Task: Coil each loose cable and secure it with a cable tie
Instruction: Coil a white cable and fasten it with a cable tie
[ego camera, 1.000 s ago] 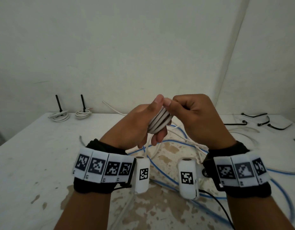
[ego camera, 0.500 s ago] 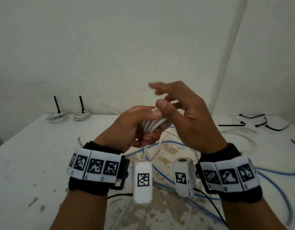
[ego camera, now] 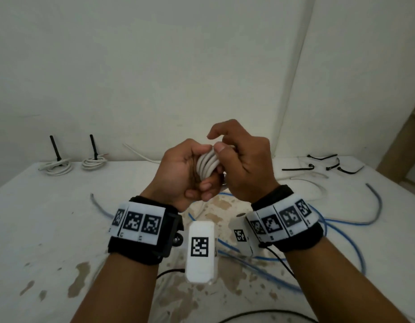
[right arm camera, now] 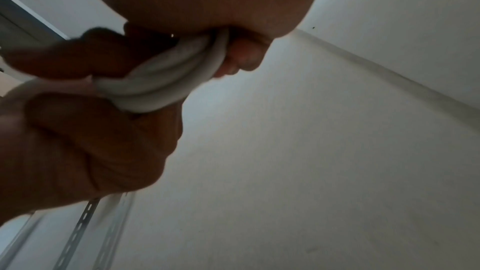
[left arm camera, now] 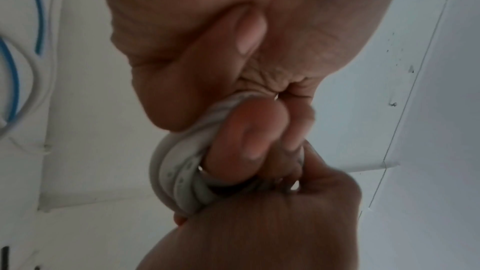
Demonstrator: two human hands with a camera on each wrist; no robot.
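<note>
near the camera, a black lead (ego camera: 267,314) crosses the stained table (ego camera: 38,229) at the bottom edge. beyond it, blue cables (ego camera: 348,241) loop loosely over the table under the right wrist, and a grey cable (ego camera: 377,203) curves out to the right; another grey cable end (ego camera: 97,205) lies left of the left wrist.

above these, held up off the table, the white cable (ego camera: 207,165) sits coiled in several turns between both hands. the left hand (ego camera: 181,173) is curled round the coil from the left, fingers wrapped under and through the loops. the right hand (ego camera: 246,164) presses its thumb on top of the coil; its index finger is lifted and bent above, and the other fingers curl behind the turns. the two hands touch at the coil. the right wrist view shows the turns bunched between both sets of fingers.

farther back, two tied coils (ego camera: 56,169) lie at the far left with black ties standing up. spare ties (ego camera: 322,164) lie at the far right, with loose white cable (ego camera: 306,177) just in front. the wall (ego camera: 155,66) stands behind.
</note>
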